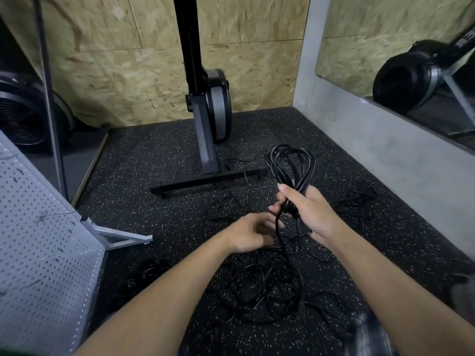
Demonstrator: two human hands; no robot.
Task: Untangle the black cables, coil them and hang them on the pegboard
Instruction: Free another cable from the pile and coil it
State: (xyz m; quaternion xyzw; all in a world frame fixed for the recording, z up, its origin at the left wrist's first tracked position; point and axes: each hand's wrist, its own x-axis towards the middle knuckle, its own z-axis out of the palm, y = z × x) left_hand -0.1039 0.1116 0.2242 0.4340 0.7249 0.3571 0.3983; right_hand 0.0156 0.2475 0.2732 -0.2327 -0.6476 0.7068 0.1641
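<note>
My right hand [307, 214] grips a coil of black cable [290, 165] whose loops stand up above the fist. One strand of it hangs down in front of my left hand [250, 233], which is blurred, with loosely curled fingers just left of that strand; a hold on it cannot be made out. A tangle of black cables [259, 286] lies on the speckled floor below both hands. The white pegboard [38, 242] leans at the left edge on a metal foot.
A rowing machine [210, 111] stands upright against the chipboard wall, its base bar across the floor ahead. More loose cable lies at the right [357, 201] and near the pegboard [146, 273]. A mirror runs along the right wall.
</note>
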